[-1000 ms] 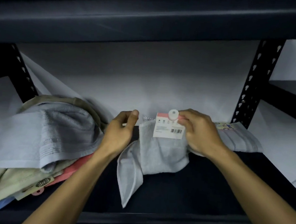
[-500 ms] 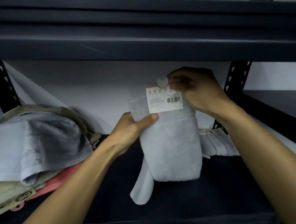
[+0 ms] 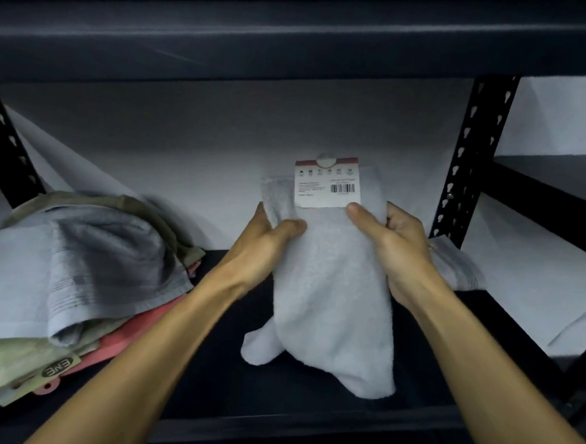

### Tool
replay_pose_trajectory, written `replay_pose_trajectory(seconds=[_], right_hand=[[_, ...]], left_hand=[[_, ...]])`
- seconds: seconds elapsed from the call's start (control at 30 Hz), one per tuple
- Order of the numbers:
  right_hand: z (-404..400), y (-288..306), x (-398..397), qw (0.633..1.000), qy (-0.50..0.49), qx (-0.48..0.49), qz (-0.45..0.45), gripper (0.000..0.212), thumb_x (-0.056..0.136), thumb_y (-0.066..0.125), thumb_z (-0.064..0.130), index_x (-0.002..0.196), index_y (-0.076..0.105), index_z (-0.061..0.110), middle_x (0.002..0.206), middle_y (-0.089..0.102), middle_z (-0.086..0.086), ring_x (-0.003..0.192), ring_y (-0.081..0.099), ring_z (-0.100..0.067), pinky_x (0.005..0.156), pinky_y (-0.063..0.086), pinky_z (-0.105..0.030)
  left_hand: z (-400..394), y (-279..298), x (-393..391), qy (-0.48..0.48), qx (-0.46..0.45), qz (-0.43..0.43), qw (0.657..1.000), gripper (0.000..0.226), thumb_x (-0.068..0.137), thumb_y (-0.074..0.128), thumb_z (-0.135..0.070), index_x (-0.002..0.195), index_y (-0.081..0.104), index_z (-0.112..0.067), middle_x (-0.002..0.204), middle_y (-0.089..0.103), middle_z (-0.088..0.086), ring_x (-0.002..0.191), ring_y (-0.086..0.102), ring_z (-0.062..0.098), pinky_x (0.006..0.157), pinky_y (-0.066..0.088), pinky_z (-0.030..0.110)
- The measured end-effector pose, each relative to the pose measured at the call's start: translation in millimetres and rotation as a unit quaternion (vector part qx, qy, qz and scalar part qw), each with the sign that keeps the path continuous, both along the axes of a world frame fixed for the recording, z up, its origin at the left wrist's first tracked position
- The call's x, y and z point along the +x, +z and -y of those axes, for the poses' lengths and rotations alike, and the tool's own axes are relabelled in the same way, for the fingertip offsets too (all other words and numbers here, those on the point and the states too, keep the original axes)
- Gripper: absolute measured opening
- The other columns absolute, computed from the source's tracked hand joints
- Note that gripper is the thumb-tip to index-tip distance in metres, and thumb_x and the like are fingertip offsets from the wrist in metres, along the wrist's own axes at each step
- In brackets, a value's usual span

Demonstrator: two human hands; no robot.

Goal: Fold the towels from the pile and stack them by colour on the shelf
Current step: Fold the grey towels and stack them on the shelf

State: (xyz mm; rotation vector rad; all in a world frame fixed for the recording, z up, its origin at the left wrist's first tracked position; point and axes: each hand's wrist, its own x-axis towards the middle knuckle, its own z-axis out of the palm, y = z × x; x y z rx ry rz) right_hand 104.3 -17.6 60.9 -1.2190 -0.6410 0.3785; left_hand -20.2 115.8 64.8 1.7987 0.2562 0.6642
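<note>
Towel (image 3: 332, 286), pale grey with card tag (image 3: 327, 184), hangs over shelf (image 3: 205, 405); left hand (image 3: 266, 240) and right hand (image 3: 395, 245) both pinch its upper edges, thumbs in front. Likely best: even the corners, tuck the loose tail under; pile (image 3: 76, 270) sits left, folded grey towel (image 3: 460, 269) behind right.

1. The scene is dim overall, with a cool bluish cast.
2. The white back wall (image 3: 203, 154) is brightest at centre frame and greys toward the upper edge under the dark upper shelf (image 3: 296, 40).
3. The lower shelf board (image 3: 207, 371) at the bottom of the frame is nearly black, with little detail.
4. The towel pile (image 3: 76, 260) at left casts a soft shadow on the wall behind it.
5. The pale held towel (image 3: 332, 293) looks smeared and textureless; small print on its paper tag (image 3: 326, 186) is unreadable.
6. Wide-angle distortion bows the shelf edges and tilts the perforated uprights (image 3: 474, 157) at the sides.
</note>
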Motion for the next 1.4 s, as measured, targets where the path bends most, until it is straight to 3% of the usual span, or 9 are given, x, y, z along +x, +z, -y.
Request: replay_pose_trajectory(seconds=[0.2, 0.3, 0.43, 0.57, 0.87, 1.1, 1.2, 1.27, 1.4], right_hand=[[-0.8, 10.4, -14.9, 0.997, -0.04, -0.026, 0.057, 0.019, 0.088, 0.07, 0.027, 0.104, 0.067, 0.017, 0.094, 0.075, 0.006, 0.086, 0.072, -0.01, 0.076, 0.058, -0.032], [-2.1, 28.1, -18.0, 0.997, -0.018, -0.046, 0.055, 0.016, 0.092, 0.066, 0.029, 0.105, 0.068, 0.02, 0.094, 0.075, 0.006, 0.085, 0.072, -0.009, 0.075, 0.059, -0.029], [-14.5, 45.8, -3.6, 0.998, -0.016, -0.055, -0.006, 0.016, 0.09, 0.067, 0.034, 0.1, 0.06, 0.024, 0.088, 0.069, 0.005, 0.08, 0.069, -0.013, 0.067, 0.057, -0.022], [-48.1, 5.8, 26.5, 0.989, -0.014, -0.139, -0.059, 0.069, 0.088, 0.068, 0.037, 0.144, 0.041, 0.006, 0.125, 0.062, -0.006, 0.102, 0.065, -0.022, 0.083, 0.056, -0.03], [-72.2, -104.9, 62.0, 0.954, 0.025, -0.281, -0.097, 0.016, 0.087, 0.065, 0.004, 0.102, 0.07, 0.007, 0.102, 0.071, -0.01, 0.09, 0.068, -0.022, 0.061, 0.056, -0.025], [-82.2, -107.7, 66.2, 0.935, -0.016, -0.353, 0.004, 0.02, 0.086, 0.069, 0.017, 0.104, 0.065, 0.008, 0.103, 0.067, -0.005, 0.089, 0.065, -0.019, 0.08, 0.058, -0.037], [-67.1, -101.1, 54.9, 0.853, -0.053, -0.476, 0.207, 0.05, 0.093, 0.058, 0.04, 0.134, 0.047, 0.014, 0.119, 0.055, -0.003, 0.107, 0.054, -0.019, 0.084, 0.05, -0.034], [-48.0, -94.4, 33.4, 0.82, -0.099, -0.445, 0.346, 0.053, 0.092, 0.053, 0.05, 0.136, 0.045, 0.021, 0.125, 0.051, 0.0, 0.118, 0.048, -0.019, 0.088, 0.048, -0.037], [0.7, -88.5, -21.6, 0.835, 0.113, -0.328, 0.428, 0.073, 0.072, 0.053, 0.076, 0.137, 0.042, 0.045, 0.115, 0.042, 0.029, 0.11, 0.044, 0.009, 0.093, 0.043, -0.022]], left_hand=[[-12.4, -3.4, -19.7, 0.07, 0.084, -0.007, 0.994, 0.032, 0.098, 0.057, -0.015, 0.126, 0.048, -0.027, 0.121, 0.063, -0.015, 0.11, 0.061, 0.0, 0.089, 0.051, 0.019], [-11.6, 13.8, -17.3, 0.156, 0.151, -0.011, 0.976, 0.026, 0.099, 0.057, -0.028, 0.121, 0.046, -0.022, 0.107, 0.062, -0.014, 0.096, 0.063, 0.0, 0.073, 0.052, 0.015], [-21.0, 25.3, 1.4, 0.163, -0.047, -0.003, 0.986, 0.029, 0.095, 0.066, -0.024, 0.119, 0.055, -0.013, 0.099, 0.071, 0.003, 0.081, 0.073, 0.013, 0.065, 0.057, 0.026], [-43.8, -5.1, 27.6, 0.166, -0.165, -0.077, 0.969, 0.017, 0.091, 0.069, -0.013, 0.099, 0.068, 0.003, 0.093, 0.073, 0.016, 0.071, 0.073, 0.019, 0.063, 0.059, 0.027], [-84.8, -88.4, 39.2, 0.149, -0.194, -0.262, 0.934, 0.012, 0.084, 0.063, 0.004, 0.078, 0.064, -0.006, 0.08, 0.063, 0.008, 0.075, 0.062, 0.019, 0.06, 0.054, 0.029], [-91.3, -90.5, 47.1, 0.147, -0.128, -0.271, 0.943, 0.039, 0.09, 0.068, -0.008, 0.125, 0.051, -0.004, 0.113, 0.062, 0.01, 0.09, 0.063, 0.016, 0.061, 0.057, 0.027], [-93.3, -99.0, 38.0, 0.209, -0.094, -0.233, 0.945, 0.017, 0.093, 0.065, -0.019, 0.104, 0.056, -0.009, 0.109, 0.06, 0.006, 0.092, 0.061, 0.017, 0.078, 0.059, 0.036], [-91.5, -101.3, 24.2, 0.246, -0.037, -0.214, 0.945, 0.036, 0.092, 0.065, -0.032, 0.121, 0.056, -0.013, 0.109, 0.061, -0.003, 0.1, 0.061, 0.017, 0.092, 0.055, 0.042], [-68.0, -96.7, -27.5, 0.169, 0.114, -0.223, 0.953, 0.03, 0.09, 0.067, -0.039, 0.117, 0.058, -0.029, 0.106, 0.063, -0.015, 0.099, 0.059, -0.001, 0.088, 0.047, 0.021]])
